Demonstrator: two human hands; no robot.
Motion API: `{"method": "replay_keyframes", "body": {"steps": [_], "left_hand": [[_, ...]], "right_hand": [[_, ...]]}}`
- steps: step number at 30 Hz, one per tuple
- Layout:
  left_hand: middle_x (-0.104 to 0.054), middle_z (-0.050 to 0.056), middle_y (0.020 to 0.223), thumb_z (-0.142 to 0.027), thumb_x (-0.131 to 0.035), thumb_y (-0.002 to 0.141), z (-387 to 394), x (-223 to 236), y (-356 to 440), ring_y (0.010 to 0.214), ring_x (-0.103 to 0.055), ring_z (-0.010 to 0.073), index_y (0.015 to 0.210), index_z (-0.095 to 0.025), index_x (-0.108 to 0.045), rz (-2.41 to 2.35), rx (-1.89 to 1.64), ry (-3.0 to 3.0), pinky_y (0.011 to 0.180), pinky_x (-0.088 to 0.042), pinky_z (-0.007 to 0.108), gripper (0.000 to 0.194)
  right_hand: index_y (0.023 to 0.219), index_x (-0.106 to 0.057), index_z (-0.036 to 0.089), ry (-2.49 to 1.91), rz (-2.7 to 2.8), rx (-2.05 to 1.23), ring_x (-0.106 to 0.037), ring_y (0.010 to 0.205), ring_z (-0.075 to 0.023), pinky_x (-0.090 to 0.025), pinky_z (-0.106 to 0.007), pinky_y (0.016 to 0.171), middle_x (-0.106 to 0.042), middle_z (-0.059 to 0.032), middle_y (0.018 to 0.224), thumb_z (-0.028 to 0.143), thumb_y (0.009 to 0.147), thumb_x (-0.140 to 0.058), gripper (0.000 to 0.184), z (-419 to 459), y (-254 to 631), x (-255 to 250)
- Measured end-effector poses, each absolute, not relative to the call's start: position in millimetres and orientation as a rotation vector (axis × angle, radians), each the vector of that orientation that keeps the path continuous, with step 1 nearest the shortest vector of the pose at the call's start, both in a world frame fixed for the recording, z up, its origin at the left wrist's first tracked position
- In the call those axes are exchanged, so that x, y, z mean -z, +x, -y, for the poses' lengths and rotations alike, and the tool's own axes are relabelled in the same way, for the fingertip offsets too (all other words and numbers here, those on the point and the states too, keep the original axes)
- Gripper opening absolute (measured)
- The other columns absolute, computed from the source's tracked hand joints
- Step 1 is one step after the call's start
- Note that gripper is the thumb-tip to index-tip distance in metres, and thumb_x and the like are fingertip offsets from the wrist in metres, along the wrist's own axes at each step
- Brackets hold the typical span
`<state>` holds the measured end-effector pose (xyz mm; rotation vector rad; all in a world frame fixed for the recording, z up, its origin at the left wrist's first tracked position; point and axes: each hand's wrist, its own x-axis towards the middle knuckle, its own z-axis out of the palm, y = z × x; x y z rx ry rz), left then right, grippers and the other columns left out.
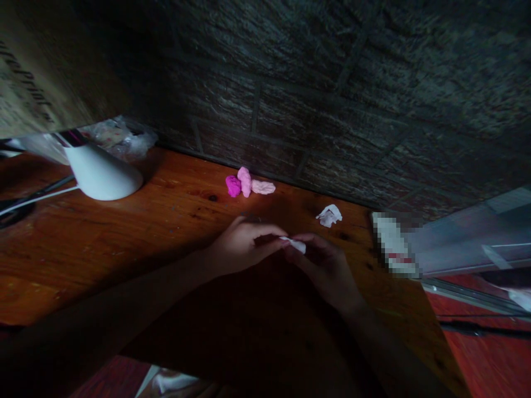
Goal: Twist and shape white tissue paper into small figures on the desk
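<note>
Over the wooden table, a small pale piece of modelling clay (298, 246) is pinched between both hands. My left hand (238, 246) has thumb and forefinger closed on its left end. My right hand (329, 271) grips the other side with thumb and fingers, partly covering it. Beyond the hands, near the wall, three clay lumps touch one another: a magenta lump (233, 186), a pink lump (244, 181) and a paler pink lump (263, 187). To their right lies a thin, crumpled white piece (331, 214), like clay or tissue.
A white cone-shaped lamp base (103, 174) with a cable stands at the left, beside clear plastic wrapping (120, 135). A dark brick-patterned wall (290, 110) closes off the back. Near the table's right edge lies a blurred-out whitish object (394, 246).
</note>
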<state>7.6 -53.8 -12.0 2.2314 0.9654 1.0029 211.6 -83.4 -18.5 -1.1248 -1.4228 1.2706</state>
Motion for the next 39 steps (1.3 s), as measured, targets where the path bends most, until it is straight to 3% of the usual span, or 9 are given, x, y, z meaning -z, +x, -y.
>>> {"method": "replay_keyframes", "body": {"steps": [7, 11, 21, 28, 34, 39], "left_hand": [[-0.079, 0.001, 0.085, -0.025, -0.063, 0.095, 53, 9, 9, 0.074, -0.069, 0.0117, 0.095, -0.017, -0.077, -0.925, -0.979, 2.141, 0.067, -0.046, 0.021, 0.016], [-0.078, 0.002, 0.082, -0.025, -0.065, 0.092, 50, 8, 12, 0.073, -0.068, 0.0125, 0.088, -0.015, -0.077, -0.838, -0.984, 1.797, 0.066, -0.05, 0.02, 0.016], [-0.073, 0.001, 0.071, -0.027, -0.068, 0.088, 51, 3, 18, 0.061, -0.065, 0.0112, 0.078, -0.016, -0.073, -0.955, -1.18, 1.392, 0.062, -0.055, 0.021, 0.015], [-0.076, 0.005, 0.079, -0.043, -0.08, 0.079, 32, 15, 7, 0.068, -0.069, 0.0138, 0.085, -0.014, -0.074, -1.069, -1.443, 1.156, 0.064, -0.059, 0.025, 0.03], [-0.079, 0.007, 0.09, -0.037, -0.077, 0.082, 48, 12, 15, 0.079, -0.073, 0.0169, 0.096, -0.014, -0.077, -0.926, -1.186, 1.34, 0.066, -0.06, 0.025, 0.027], [-0.079, 0.008, 0.099, -0.033, -0.07, 0.089, 58, 12, 21, 0.075, -0.074, 0.0147, 0.105, -0.014, -0.076, -0.884, -1.046, 1.421, 0.068, -0.061, 0.025, 0.026]], "right_hand": [[0.094, -0.074, 0.023, -1.146, 1.522, -1.144, -0.073, 0.077, -0.0146, -0.059, -0.023, 0.07, -0.078, -0.0011, 0.087, 0.03, 0.082, -0.079, 0.015, 84, 211, 18], [0.094, -0.072, 0.024, -1.098, 1.602, -0.985, -0.074, 0.076, -0.0141, -0.06, -0.022, 0.069, -0.079, 0.0007, 0.086, 0.025, 0.084, -0.075, 0.01, 86, 211, 16], [0.104, -0.068, 0.022, -0.952, 2.025, -0.452, -0.072, 0.079, -0.0131, -0.056, -0.022, 0.072, -0.077, -0.0017, 0.091, 0.011, 0.088, -0.069, 0.019, 92, 217, 3], [0.1, -0.067, 0.019, -0.755, 2.291, -0.56, -0.071, 0.085, -0.0162, -0.054, -0.027, 0.075, -0.076, -0.0051, 0.096, 0.008, 0.09, -0.067, 0.015, 93, 214, -2], [0.111, -0.069, 0.021, -0.915, 2.307, -0.63, -0.072, 0.091, -0.0211, -0.057, -0.032, 0.078, -0.077, -0.0074, 0.103, 0.024, 0.089, -0.075, 0.023, 87, 218, 9], [0.102, -0.069, 0.024, -1.115, 1.879, -0.77, -0.076, 0.084, -0.0178, -0.062, -0.029, 0.076, -0.079, -0.0032, 0.096, 0.027, 0.091, -0.071, 0.011, 87, 218, 6]]}}
